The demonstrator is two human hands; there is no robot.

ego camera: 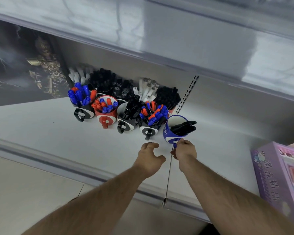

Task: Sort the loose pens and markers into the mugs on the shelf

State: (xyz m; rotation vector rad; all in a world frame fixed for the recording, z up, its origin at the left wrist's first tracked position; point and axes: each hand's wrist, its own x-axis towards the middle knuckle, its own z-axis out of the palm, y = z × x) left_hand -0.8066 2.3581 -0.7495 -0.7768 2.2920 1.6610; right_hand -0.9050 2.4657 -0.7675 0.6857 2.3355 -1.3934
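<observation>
Right hand (185, 150) pinched on the handle of the blue mug (174, 131), tilted toward the right with a few black markers (185, 127) leaning out over its rim. Left hand (149, 156) just beside, fingers loosely curled, holding nothing, hovering over the white shelf (49, 129).

Probably glazed ceramic: rigid, fairly heavy for its size, smooth and slippery on the wall, breakable if knocked against its neighbours. Best taken by the handle, as now, or steadied round the body with the free hand. Markers light, stiff plastic, prone to rolling or sliding out if tipped further.

Standing at the right end of a front row: black mug (82, 112) with blue and red pens, red mug (106, 114), a second black mug (127, 121) of black markers, a third black mug (148, 126) of mixed colours touching or nearly touching the blue one. More holders packed behind.

Small white logo on the blue wall, too small to read. Purple box (278, 180) at right printed with Chinese characters and a cartoon figure; wording not confidently legible.
</observation>
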